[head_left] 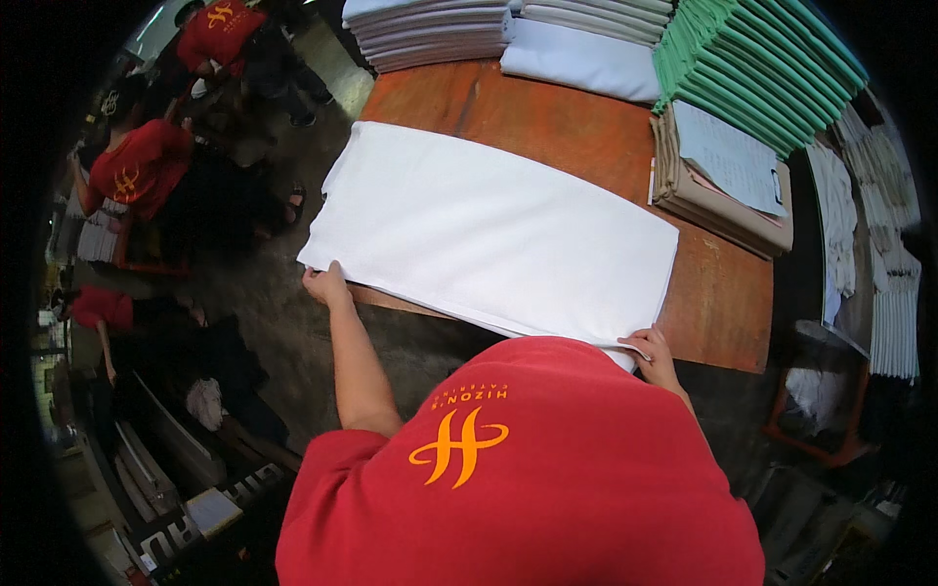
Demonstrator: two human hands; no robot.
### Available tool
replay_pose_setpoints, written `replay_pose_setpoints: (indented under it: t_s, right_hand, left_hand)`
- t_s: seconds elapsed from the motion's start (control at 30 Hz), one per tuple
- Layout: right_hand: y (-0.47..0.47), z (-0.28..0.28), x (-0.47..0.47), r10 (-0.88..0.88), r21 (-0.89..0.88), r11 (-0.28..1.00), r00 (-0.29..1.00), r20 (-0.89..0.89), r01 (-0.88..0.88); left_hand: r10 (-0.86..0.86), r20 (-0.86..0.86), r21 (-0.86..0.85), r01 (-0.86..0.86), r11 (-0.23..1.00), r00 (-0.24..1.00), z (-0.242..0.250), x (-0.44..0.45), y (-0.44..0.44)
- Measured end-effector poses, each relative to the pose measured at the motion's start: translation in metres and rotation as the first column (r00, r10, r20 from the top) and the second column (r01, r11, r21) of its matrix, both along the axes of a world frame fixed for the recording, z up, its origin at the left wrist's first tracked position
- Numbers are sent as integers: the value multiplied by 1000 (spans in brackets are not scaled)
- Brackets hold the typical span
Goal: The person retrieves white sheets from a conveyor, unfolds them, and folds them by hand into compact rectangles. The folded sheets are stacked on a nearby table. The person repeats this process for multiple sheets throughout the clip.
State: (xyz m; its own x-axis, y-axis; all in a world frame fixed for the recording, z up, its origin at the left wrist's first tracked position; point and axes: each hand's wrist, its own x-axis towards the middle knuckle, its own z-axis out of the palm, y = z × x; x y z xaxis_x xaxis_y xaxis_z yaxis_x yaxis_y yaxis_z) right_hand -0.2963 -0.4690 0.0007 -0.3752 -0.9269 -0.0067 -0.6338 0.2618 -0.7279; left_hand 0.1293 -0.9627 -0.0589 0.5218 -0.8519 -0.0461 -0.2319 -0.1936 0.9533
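A white folded cloth (491, 227) lies spread in a wide rectangle over the wooden tabletop (722, 308). My left hand (327, 284) grips its near left corner, which juts past the table's edge. At the near right corner, my right hand (651, 350) pinches the cloth's layered edge between thumb and fingers. Faint creases run across the upper layer. Part of the near edge is hidden behind my red shirt (527, 469).
Stacked folded white cloths (432, 33) and green cloths (762, 69) line the table's far side. A clipboard with a written sheet (725, 154) rests on folded brown cloth (733, 220). People in red shirts (146, 165) work at left.
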Motion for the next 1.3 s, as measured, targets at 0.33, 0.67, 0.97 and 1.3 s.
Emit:
replay_pose_setpoints:
  t_s: [0.33,0.67,0.97,1.3]
  right_hand:
    - [5,-26,-24,-211,160,971,956,205,180]
    - [7,-27,-11,-57,-86,994,994,97,66]
    - [16,-51,-32,-248,121,968,900,357,219]
    - [6,-20,-12,-137,2,990,967,213,140]
  left_hand:
    - [-319,-516,-215,240,947,795,105,-103,-67]
    - [-165,-42,132,169,977,985,5,-57,-41]
    - [-502,-287,-257,439,861,816,92,-112,-110]
    - [-91,-245,227,148,963,965,7,-57,-53]
